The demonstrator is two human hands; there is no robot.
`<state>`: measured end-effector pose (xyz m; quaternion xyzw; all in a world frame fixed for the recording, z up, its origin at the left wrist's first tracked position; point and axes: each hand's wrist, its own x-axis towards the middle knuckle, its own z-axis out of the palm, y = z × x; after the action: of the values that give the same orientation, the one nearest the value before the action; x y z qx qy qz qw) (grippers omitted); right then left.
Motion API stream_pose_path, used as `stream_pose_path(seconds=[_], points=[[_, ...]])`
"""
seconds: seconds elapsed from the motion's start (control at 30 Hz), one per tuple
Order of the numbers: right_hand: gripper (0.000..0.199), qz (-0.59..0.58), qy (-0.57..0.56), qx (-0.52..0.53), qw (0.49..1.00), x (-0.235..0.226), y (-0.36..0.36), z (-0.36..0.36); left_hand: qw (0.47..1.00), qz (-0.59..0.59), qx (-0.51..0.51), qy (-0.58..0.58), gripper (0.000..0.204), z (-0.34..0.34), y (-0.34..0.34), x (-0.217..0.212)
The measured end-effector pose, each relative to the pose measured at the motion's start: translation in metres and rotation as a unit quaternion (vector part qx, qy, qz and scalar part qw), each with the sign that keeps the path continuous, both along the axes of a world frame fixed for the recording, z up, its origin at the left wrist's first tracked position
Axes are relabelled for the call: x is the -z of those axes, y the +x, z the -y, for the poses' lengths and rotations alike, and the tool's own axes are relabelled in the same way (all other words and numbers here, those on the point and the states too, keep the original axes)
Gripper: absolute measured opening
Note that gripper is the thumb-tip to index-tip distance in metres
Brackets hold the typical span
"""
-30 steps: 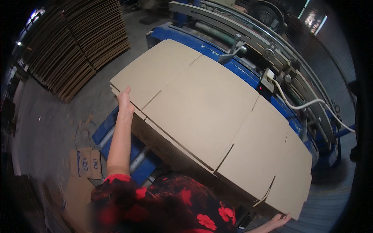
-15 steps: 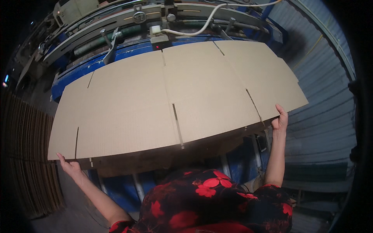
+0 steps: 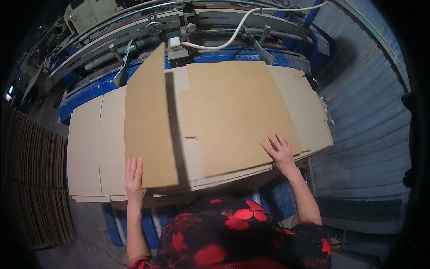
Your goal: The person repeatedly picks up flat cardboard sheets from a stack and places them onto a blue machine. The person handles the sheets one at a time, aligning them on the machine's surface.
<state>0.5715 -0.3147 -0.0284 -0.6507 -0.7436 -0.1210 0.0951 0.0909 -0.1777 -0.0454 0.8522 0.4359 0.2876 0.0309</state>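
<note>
A slotted cardboard box blank lies folded in front of me on a stack of flat cardboard sheets. Its right panel rests nearly flat, while the left panel stands tilted up, with a shadowed gap between the two. My left hand lies against the lower left edge of the raised panel, fingers straight and together, thumb hidden. On the near right corner of the flat panel, my right hand presses down with its fingers spread.
Beyond the stack runs a blue and grey machine with rollers, metal guides and a white cable. Stacked cardboard sheets stand on the floor at left. A corrugated metal wall rises at right.
The flat blank, held at its two near corners, has been set on the stack and its side panels folded inward. Both hands have moved in toward the middle.
</note>
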Motion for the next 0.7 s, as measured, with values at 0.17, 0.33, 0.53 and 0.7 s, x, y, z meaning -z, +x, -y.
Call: stream_pose_path(seconds=[0.17, 0.33, 0.53, 0.7], points=[[0.063, -0.029, 0.006, -0.018, 0.999, -0.006, 0.022, -0.064, 0.991, -0.123, -0.028, 0.037, 0.058, -0.051, 0.04, -0.01], [0.065, -0.049, -0.003, -0.001, 0.999, -0.008, 0.06, -0.107, 0.988, -0.154, -0.032, 0.012, 0.059, -0.09, 0.069, -0.017], [0.067, -0.077, -0.01, -0.011, 0.997, 0.001, 0.09, -0.21, 0.994, -0.106, -0.024, 0.016, 0.064, -0.188, 0.095, -0.001], [0.061, -0.058, 0.008, -0.007, 0.998, 0.012, 0.107, -0.287, 0.993, -0.11, -0.039, 0.031, 0.064, -0.269, 0.115, 0.003]])
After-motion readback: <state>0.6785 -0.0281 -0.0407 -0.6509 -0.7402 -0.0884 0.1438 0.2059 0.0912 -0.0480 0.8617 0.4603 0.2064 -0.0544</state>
